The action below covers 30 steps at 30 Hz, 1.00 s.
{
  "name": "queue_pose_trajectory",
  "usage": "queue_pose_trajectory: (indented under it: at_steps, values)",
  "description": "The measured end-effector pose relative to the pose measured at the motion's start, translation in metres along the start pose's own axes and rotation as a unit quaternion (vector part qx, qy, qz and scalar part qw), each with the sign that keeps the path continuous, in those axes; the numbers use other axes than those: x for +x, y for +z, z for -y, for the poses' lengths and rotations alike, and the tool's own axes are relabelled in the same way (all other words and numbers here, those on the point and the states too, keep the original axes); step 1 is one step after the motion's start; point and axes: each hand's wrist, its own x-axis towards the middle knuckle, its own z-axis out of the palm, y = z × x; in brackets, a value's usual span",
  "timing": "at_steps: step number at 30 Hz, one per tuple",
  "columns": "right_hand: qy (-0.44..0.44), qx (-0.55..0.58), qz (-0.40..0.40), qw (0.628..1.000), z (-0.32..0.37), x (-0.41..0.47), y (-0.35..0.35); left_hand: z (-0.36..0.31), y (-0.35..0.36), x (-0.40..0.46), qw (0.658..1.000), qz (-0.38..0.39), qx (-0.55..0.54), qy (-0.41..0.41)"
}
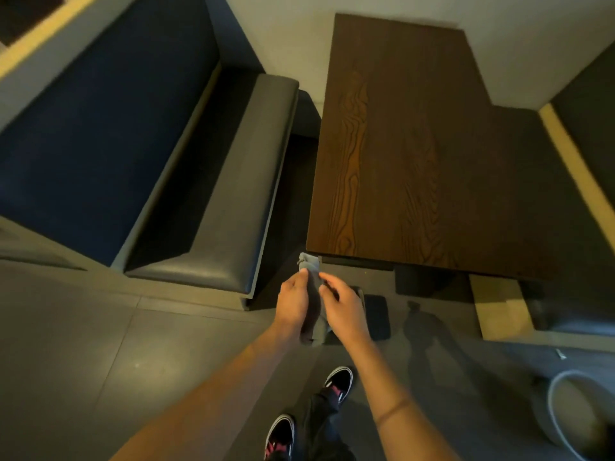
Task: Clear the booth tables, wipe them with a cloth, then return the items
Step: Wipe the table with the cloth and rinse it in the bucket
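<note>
Left hand (297, 302) and right hand (342, 307) pinching grey cloth (309, 265), beside table (416, 154), bowl (579, 410) contents unclear

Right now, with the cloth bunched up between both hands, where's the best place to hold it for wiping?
Probably the bunched middle of the cloth, taken from above. It hangs as a narrow roll between the left hand and right hand, with its pale top poking out free, so a palm-down grip there leaves fabric to spread on the table.
</note>
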Motion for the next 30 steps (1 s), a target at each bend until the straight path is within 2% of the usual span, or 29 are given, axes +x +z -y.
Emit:
queue_pose_trajectory:
  at_steps: [8,10,15,19,22,27,30]
  values:
    - [-0.017,0.115,-0.117,0.986,0.038,-0.095,-0.045,-0.061,0.011,-0.095,0.991,0.037,0.006,0.129]
    - [0.012,0.167,-0.125,0.978,0.046,-0.119,-0.065,-0.074,0.021,-0.122,0.989,0.053,0.004,0.138]
    - [0.07,0.244,-0.088,0.963,0.052,-0.186,-0.127,-0.105,0.06,-0.198,0.979,0.099,0.021,0.175]
    - [0.069,0.282,-0.128,0.948,0.036,-0.227,-0.18,-0.119,0.107,-0.249,0.966,0.15,0.039,0.209]
    - [0.071,0.32,-0.164,0.931,0.012,-0.265,-0.223,-0.118,0.153,-0.29,0.958,0.199,0.059,0.199]
    - [0.058,0.365,-0.223,0.902,-0.047,-0.337,-0.297,-0.098,0.243,-0.365,0.945,0.253,0.094,0.183]
    - [0.02,0.411,-0.25,0.877,-0.092,-0.39,-0.342,-0.075,0.303,-0.414,0.931,0.29,0.13,0.18]
